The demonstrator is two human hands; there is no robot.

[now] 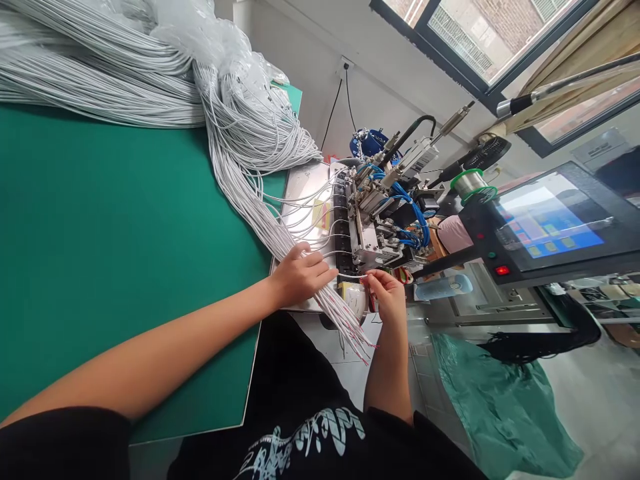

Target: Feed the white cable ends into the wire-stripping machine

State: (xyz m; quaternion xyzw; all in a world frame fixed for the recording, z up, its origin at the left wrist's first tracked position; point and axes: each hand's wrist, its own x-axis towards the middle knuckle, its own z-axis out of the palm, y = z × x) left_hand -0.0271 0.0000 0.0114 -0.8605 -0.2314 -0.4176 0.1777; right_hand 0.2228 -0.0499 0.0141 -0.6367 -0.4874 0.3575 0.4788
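Observation:
A thick bundle of grey-white cables (240,153) runs from a big pile at the top left across the green mat (100,253) to a small machine (380,207). My left hand (300,275) lies on the bundle near the machine's metal plate, fingers curled over several cables. My right hand (387,297) pinches the end of a single cable (353,275) at the machine's front, just below its black fixture row. Several cables sit in that fixture (343,220). The loose cable ends (357,337) with red tips hang off the table edge between my hands.
A touchscreen panel (550,223) with red and green buttons stands to the right of the machine. A solder wire spool (473,183) and blue air hoses (415,213) sit behind it. Clear plastic wrap (210,33) covers the cable pile. A green bag (500,407) lies on the floor.

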